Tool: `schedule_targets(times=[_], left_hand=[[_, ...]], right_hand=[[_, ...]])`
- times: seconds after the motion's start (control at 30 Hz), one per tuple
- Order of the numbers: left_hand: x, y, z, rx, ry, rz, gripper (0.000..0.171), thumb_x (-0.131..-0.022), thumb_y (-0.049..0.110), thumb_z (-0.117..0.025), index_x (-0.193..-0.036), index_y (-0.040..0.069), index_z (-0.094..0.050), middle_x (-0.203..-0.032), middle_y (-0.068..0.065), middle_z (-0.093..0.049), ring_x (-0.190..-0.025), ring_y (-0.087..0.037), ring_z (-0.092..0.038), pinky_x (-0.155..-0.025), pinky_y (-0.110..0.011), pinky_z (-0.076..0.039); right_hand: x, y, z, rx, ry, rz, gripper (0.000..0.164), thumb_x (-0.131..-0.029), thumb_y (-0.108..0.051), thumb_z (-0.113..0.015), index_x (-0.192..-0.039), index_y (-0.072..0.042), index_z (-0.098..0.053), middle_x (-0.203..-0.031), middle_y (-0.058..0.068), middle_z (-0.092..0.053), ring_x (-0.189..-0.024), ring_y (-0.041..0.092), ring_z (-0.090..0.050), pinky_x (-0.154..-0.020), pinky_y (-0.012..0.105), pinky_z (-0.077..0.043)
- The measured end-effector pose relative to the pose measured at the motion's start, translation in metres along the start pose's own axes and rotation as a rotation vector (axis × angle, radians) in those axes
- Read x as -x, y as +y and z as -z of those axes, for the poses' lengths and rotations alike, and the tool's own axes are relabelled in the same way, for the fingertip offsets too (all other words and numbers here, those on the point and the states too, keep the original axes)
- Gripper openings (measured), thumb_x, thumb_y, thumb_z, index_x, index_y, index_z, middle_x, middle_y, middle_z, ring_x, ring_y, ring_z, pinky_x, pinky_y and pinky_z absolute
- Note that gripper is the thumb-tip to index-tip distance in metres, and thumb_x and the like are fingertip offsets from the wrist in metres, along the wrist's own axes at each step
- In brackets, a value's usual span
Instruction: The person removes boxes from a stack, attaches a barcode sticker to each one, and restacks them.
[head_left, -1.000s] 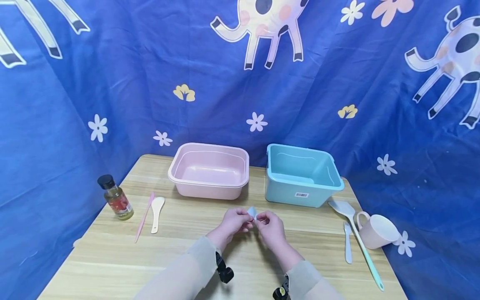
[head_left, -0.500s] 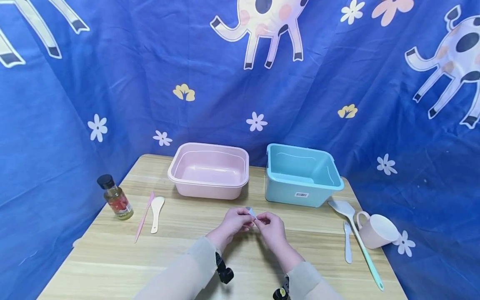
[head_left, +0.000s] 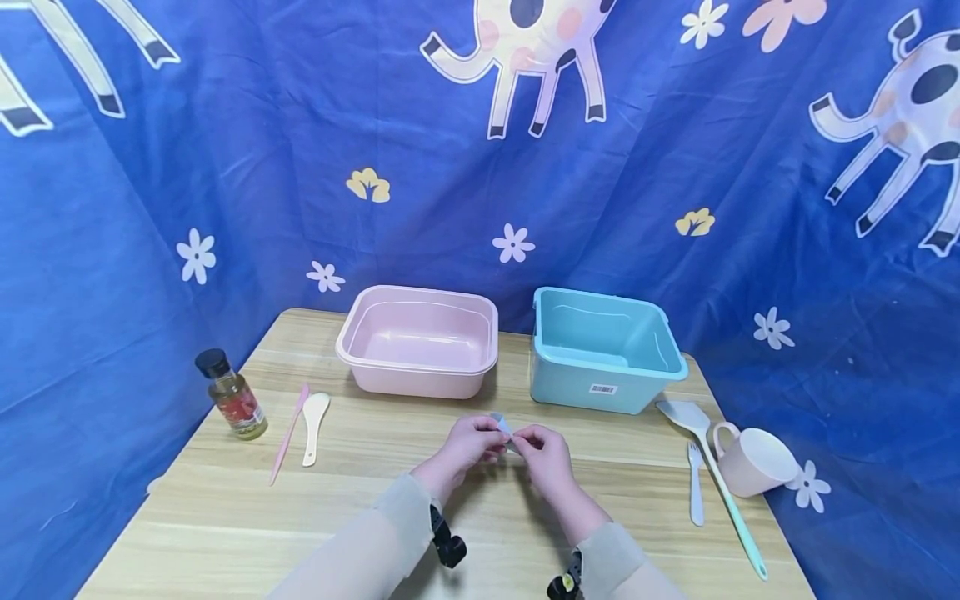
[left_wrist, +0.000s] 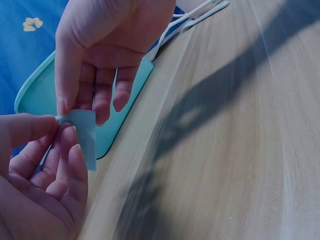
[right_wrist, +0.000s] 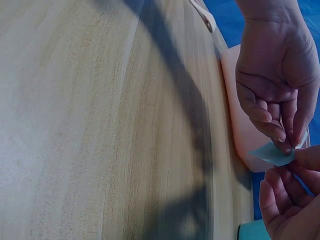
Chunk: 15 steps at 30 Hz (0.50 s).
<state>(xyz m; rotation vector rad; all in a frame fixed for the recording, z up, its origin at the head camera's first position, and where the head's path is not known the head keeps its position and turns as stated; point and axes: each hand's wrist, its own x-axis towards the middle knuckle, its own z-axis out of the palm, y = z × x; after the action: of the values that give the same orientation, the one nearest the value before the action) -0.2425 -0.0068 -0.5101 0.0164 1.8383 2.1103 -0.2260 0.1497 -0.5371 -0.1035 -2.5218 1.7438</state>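
A small piece of light blue paper (head_left: pixel 500 422) is held between both hands above the middle of the table. My left hand (head_left: pixel 467 446) pinches one side between thumb and fingers. From the other side, my right hand (head_left: pixel 546 458) pinches it too, fingertips almost meeting the left ones. In the left wrist view the paper (left_wrist: pixel 86 137) hangs as a flat, straight-edged flap beside the left fingers. The right wrist view shows the paper (right_wrist: pixel 274 154) bent, with a pointed corner sticking out. Fingertips hide its middle.
Behind the hands stand a pink basin (head_left: pixel 416 381) and a teal bin (head_left: pixel 585 389). At left are a capped bottle (head_left: pixel 238 407), a pink stick-like utensil (head_left: pixel 288 437) and a white spoon (head_left: pixel 312 425). A spatula (head_left: pixel 723 479), fork (head_left: pixel 696 487) and tilted mug (head_left: pixel 753 464) lie right.
The paper's upper corner has shifted left and turned between the fingers, and a bit of it now shows below the right fingertips. Both hands stay almost in place, still pinching it.
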Motion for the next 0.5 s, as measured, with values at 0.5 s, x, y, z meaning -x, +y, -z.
schedule_targets(times=[0.5], left_hand=[[-0.016, -0.026, 0.011, -0.01, 0.005, 0.035, 0.008, -0.084, -0.003, -0.067, -0.082, 0.003, -0.063, -0.078, -0.006, -0.068, -0.07, -0.017, -0.067, -0.06, -0.027, -0.054]], right_hand=[[0.0, -0.001, 0.001, -0.047, -0.005, -0.046, 0.006, -0.092, 0.0, -0.063, -0.092, 0.005, -0.068, -0.079, 0.008, -0.062, -0.071, 0.017, -0.056, -0.063, 0.029, -0.051]])
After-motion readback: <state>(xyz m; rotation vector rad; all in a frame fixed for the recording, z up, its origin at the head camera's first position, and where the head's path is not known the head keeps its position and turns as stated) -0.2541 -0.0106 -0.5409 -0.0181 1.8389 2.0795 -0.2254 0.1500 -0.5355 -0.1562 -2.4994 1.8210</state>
